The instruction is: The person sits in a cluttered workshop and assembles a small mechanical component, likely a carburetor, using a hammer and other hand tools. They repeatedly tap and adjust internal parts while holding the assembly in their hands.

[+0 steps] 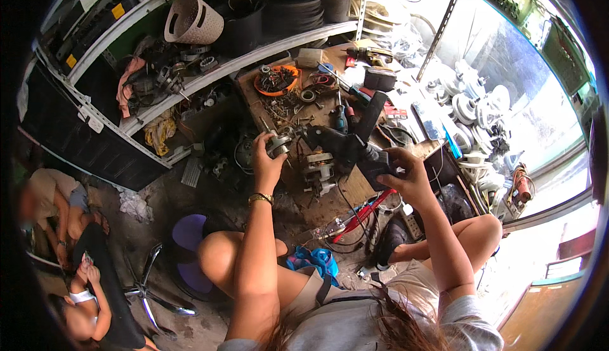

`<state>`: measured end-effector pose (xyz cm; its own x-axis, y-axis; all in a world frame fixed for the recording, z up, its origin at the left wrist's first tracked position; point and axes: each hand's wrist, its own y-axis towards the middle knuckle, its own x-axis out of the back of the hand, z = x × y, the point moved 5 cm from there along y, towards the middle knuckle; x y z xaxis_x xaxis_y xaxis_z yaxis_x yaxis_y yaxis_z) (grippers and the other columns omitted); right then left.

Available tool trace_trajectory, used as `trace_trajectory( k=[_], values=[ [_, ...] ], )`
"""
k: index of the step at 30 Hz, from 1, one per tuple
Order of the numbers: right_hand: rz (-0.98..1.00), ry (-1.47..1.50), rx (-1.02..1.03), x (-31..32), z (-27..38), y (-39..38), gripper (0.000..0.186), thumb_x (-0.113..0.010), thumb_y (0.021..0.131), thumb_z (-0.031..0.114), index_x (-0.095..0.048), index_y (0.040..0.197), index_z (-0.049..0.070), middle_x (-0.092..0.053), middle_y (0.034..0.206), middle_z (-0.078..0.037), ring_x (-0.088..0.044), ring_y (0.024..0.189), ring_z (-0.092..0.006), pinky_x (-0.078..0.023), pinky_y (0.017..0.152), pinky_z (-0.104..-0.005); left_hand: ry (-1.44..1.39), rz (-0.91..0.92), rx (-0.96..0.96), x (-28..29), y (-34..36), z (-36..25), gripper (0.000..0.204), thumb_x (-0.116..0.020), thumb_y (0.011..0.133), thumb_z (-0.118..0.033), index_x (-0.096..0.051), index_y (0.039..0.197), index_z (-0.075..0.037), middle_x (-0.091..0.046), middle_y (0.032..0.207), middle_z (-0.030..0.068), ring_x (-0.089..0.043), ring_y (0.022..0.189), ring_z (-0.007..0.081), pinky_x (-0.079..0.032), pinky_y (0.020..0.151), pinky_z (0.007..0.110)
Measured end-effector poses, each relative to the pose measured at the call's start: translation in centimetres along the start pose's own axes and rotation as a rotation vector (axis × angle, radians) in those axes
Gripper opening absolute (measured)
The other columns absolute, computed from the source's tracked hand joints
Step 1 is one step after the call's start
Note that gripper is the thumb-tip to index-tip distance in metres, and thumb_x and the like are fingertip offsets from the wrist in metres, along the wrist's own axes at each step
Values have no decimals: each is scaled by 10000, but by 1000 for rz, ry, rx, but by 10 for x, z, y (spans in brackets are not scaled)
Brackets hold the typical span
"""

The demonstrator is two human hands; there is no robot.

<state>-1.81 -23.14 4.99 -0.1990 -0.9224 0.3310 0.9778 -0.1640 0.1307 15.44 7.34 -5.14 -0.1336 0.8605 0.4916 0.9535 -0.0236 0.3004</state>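
My left hand point(269, 161) grips a small silver metal motor part point(279, 142) with a thin shaft, at the left front of the cluttered wooden bench point(359, 183). My right hand point(403, 170) is closed on a black plastic housing point(358, 148), which has a long black upright part rising toward the back. Below and between my hands sits a second metal motor assembly point(318, 170). An orange dish of screws point(277, 80) and several screwdrivers point(341, 116) lie farther back.
Shelves point(222, 65) with baskets and parts line the back left. White round parts point(469, 113) pile by the window. Two other people point(57, 205) point(85, 306) are at the lower left. A chair base point(146, 291), red-framed object point(361, 211) and cables surround my legs.
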Motion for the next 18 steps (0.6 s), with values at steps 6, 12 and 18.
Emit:
trace_trajectory(
  k=[6, 12, 18],
  values=[
    [-29, 54, -11, 6, -1, -9, 543, -816, 713, 97, -607, 1206, 7, -626, 927, -54, -574, 885, -142, -481, 806, -305, 167, -230, 4, 4, -20, -8, 640, -784, 758, -112, -492, 1327, -75, -367, 1462, 183, -353, 1381, 376, -322, 1130, 502],
    [-146, 109, -16, 23, -24, -33, 508, -792, 738, 45, -578, 1196, 2, -634, 966, -56, -595, 887, -134, -486, 808, -276, 156, 194, -387, -18, -61, -93, 806, -816, 714, -301, -450, 1398, -81, -397, 1435, 222, -377, 1345, 415, -320, 1104, 520],
    [-437, -42, 73, 4, -88, -13, 471, -786, 728, 15, -540, 1130, 5, -670, 1004, -120, -633, 924, -199, -493, 840, -330, 148, 456, -246, -34, -61, -66, 901, -888, 653, -269, -426, 1400, -69, -424, 1432, 211, -451, 1306, 408, -413, 1064, 455]
  ],
)
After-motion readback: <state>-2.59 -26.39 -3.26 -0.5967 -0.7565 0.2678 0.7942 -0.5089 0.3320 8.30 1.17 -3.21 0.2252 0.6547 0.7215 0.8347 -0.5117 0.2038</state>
